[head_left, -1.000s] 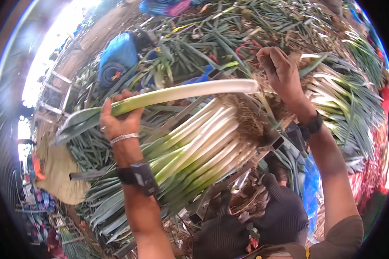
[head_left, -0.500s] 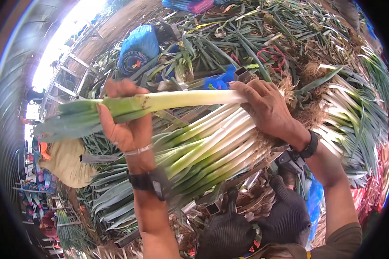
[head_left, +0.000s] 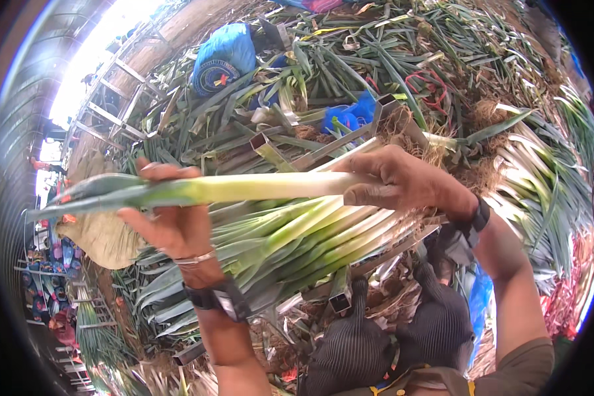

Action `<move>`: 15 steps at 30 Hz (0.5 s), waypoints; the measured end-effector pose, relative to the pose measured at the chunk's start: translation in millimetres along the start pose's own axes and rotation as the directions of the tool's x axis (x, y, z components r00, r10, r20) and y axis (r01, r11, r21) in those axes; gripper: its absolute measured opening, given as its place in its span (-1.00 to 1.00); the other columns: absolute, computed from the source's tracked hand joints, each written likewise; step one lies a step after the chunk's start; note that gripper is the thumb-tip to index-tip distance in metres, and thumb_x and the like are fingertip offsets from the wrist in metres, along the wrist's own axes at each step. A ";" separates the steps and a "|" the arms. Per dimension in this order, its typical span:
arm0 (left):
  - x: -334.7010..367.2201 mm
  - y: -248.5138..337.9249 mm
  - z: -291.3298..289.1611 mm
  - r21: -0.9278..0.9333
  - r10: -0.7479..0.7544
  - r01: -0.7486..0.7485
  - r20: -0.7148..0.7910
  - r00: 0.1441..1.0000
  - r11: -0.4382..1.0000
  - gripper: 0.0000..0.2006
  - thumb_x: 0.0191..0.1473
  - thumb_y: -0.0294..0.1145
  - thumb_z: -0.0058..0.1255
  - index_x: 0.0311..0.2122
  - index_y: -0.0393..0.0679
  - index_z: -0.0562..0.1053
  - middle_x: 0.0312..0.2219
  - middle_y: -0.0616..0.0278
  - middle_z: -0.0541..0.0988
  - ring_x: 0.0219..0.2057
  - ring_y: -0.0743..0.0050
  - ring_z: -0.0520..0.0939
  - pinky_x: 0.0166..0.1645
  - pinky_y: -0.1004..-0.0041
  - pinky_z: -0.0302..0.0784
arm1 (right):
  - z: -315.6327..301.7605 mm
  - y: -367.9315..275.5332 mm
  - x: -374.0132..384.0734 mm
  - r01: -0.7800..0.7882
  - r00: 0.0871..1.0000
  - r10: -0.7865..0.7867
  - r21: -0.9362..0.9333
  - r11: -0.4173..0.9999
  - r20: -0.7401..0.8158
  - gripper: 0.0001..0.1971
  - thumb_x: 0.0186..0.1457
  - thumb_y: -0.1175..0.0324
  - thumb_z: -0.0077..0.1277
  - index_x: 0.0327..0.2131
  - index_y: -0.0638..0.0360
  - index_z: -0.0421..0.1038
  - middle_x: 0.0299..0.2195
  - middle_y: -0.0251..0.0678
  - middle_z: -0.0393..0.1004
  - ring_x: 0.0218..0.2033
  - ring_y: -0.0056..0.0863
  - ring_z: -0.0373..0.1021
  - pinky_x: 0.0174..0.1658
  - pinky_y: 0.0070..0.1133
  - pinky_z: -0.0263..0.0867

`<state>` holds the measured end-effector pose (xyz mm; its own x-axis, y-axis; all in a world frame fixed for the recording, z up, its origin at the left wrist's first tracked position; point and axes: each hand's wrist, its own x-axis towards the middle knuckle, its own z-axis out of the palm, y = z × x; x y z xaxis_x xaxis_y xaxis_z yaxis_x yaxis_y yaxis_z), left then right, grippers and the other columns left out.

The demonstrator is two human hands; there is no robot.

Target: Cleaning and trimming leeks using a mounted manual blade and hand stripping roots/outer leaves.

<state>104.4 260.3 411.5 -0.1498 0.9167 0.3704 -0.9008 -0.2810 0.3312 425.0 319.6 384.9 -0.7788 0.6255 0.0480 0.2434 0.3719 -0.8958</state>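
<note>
A long leek [head_left: 264,187] lies level in front of me, green leaves to the left and white end to the right. My left hand [head_left: 178,228] cradles its leafy part loosely, fingers on the far side and thumb on the near side. At the white end, my right hand [head_left: 409,178] pinches the stalk between thumb and fingers. Below both hands, a pile of leeks [head_left: 303,244] rests across a metal frame [head_left: 340,298], with roots to the right and leaves to the left. The held leek's root end is hidden by my right hand.
Cut leaves [head_left: 350,59] cover the ground ahead, around a blue bundle [head_left: 223,59] and blue netting [head_left: 350,115]. More leeks [head_left: 528,171] lie at the right. A pale sack [head_left: 102,239] sits at the left. My dark-covered knees [head_left: 435,323] are close below the frame.
Both hands have come lower and nearer with the leek. The left hand has shifted left along the leaves, its grasp looser. The right hand has turned at the white end.
</note>
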 end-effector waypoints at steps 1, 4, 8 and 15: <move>-0.6 22.6 -0.5 0.032 0.031 -0.032 0.029 0.999 0.999 -0.40 -0.03 -0.14 0.26 0.10 -0.15 0.36 -0.12 0.30 0.48 -0.05 0.43 0.47 0.14 0.14 0.28 | -4.7 0.0 1.7 -0.021 0.999 0.021 0.003 1.000 0.033 -0.55 0.12 0.26 0.15 0.05 0.23 0.36 -0.26 -0.21 0.57 -0.25 -0.57 0.46 -0.15 -0.57 0.37; -14.2 55.2 -12.0 0.195 0.110 -0.105 -0.015 0.994 0.975 -0.53 0.02 -0.21 0.22 0.04 -0.13 0.41 -0.15 0.25 0.50 -0.06 0.39 0.49 0.11 0.24 0.37 | -2.4 18.5 5.5 -0.033 0.999 0.033 0.001 0.999 0.037 -0.55 0.09 0.26 0.17 0.04 0.19 0.38 -0.23 -0.19 0.56 -0.25 -0.48 0.49 -0.15 -0.52 0.39; -38.9 53.6 -29.7 0.368 0.298 -0.128 -0.453 0.840 0.921 -0.65 0.06 -0.16 0.18 -0.12 -0.13 0.47 -0.24 0.20 0.56 -0.13 0.30 0.55 0.03 0.15 0.45 | 7.8 27.6 12.4 -0.002 0.971 -0.099 -0.420 0.907 -0.218 -0.55 0.04 0.25 0.17 0.02 0.08 0.39 -0.22 -0.13 0.51 -0.24 -0.13 0.47 -0.15 -0.35 0.38; -78.8 50.1 -69.2 0.217 0.012 0.266 -0.794 0.608 0.939 -0.65 0.05 -0.15 0.19 -0.14 -0.16 0.50 -0.21 0.16 0.61 -0.18 0.21 0.59 -0.09 0.19 0.49 | 27.7 86.4 35.9 0.009 0.898 -0.365 -0.822 0.570 -0.244 -0.66 0.05 0.45 -0.10 -0.09 -0.11 0.47 -0.39 -0.32 0.38 -0.28 -0.33 0.38 -0.18 -0.38 0.22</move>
<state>42.9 193.6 338.8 -0.4251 0.7797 -0.4598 -0.7972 -0.0818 0.5981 402.0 355.1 297.0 -0.6476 0.5935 0.4779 0.6071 0.7809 -0.1471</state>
